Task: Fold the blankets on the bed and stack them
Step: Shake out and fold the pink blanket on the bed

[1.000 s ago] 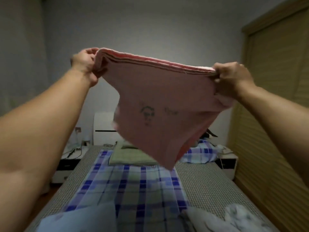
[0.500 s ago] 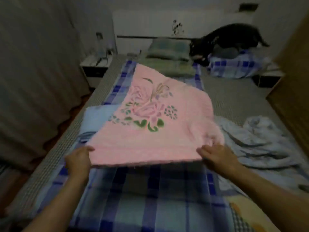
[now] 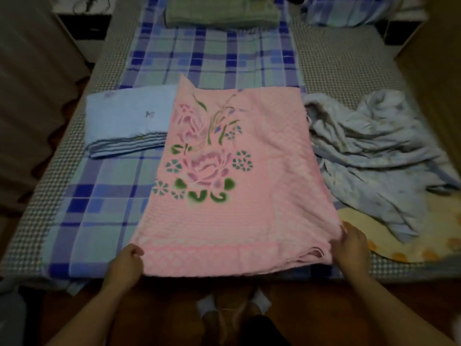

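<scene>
A pink blanket [image 3: 269, 151] with a rose print lies flat and folded on the bed, its near edge at the foot of the mattress. My left hand [image 3: 124, 264] grips its near left corner. My right hand [image 3: 350, 245] holds its near right corner, where the folded layers show. A folded light blue blanket [image 3: 124, 121] lies to the left, its right end under the pink one. A crumpled pale blue-white blanket [image 3: 379, 151] is heaped on the right. A yellow blanket with orange dots [image 3: 409, 242] lies under that heap.
The bed carries a blue plaid sheet [image 3: 212, 58] over a checked mattress cover [image 3: 344, 63]. A folded green blanket [image 3: 222, 11] lies at the head. Nightstands [image 3: 82, 23] flank the bed. A curtain hangs at left, a wooden wardrobe stands at right, and my feet are on the wooden floor below.
The pink blanket was held up in the air, then swung down and laid flat on the bed. My view has tilted down toward the foot of the bed.
</scene>
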